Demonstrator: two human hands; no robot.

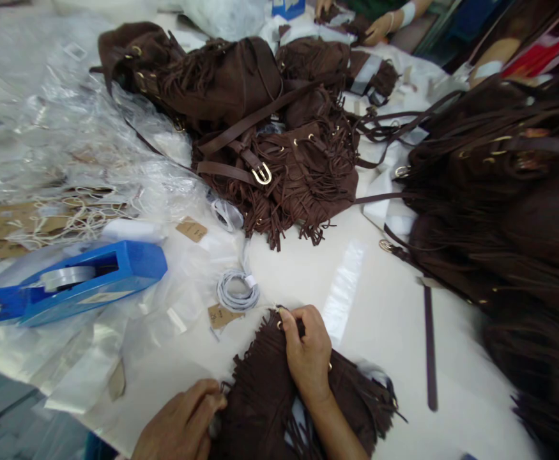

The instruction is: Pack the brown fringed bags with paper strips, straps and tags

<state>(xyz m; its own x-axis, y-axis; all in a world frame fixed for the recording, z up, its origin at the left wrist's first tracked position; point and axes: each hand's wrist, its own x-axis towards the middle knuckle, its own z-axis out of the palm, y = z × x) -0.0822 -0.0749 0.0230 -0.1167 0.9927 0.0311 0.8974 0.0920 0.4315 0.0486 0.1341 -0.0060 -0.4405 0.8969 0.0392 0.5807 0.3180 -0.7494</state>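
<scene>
A dark brown fringed bag [260, 396] lies on the table close in front of me. My right hand [309, 354] is closed on its top edge beside a gold eyelet, thumb against the fingers. A thin string runs from there to a small brown card tag [222, 316] on the table. My left hand [181, 418] is at the bag's left side, its curled fingers closed on the fringed edge. Just beyond the tag lies a coiled grey cord [237, 291]. A clear plastic strip [344, 291] rests behind my right hand.
Brown fringed bags [303, 160] are heaped at the back, with more bags [513, 191] piled right. A blue tape dispenser [140, 265] stands left, near stringed card tags [44, 220] and clear plastic bags [68, 121]. A brown strap [430, 358] lies right. Another person's hand [379, 29] works behind.
</scene>
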